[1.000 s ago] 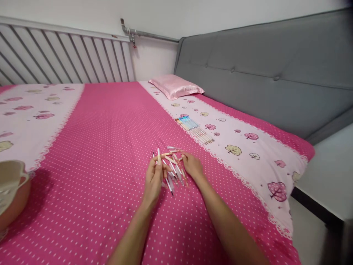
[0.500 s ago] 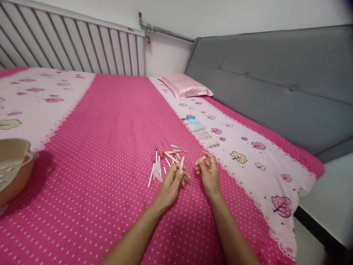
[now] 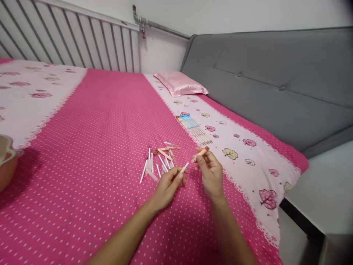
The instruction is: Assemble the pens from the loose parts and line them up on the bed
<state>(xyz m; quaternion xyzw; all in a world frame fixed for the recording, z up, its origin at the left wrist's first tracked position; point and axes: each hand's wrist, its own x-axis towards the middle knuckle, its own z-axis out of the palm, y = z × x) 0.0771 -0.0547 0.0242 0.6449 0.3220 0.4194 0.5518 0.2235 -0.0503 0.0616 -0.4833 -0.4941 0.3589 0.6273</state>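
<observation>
My left hand (image 3: 166, 186) is closed on a thin white pen part (image 3: 184, 168) whose tip points to the right. My right hand (image 3: 211, 173) pinches a short peach-coloured pen cap (image 3: 201, 153) just above the bed. The two pieces are a little apart, tip facing tip. Just beyond my hands a loose heap of pens and pen parts (image 3: 159, 160) lies on the pink dotted bedsheet (image 3: 96, 147). Farther back on the white border strip, a tidy row of pens (image 3: 193, 129) with blue and coloured ends lies side by side.
A pink satin pillow (image 3: 179, 83) rests at the head end by the grey padded headboard (image 3: 264, 81). A beige and orange bowl-like container (image 3: 7, 162) sits at the left edge. White slatted rails (image 3: 68, 40) line the far side. The bed's edge drops off at the right.
My hands came off the heap and drew apart, each with one piece. The left hand now holds its white part level, and the right hand has lifted the peach cap.
</observation>
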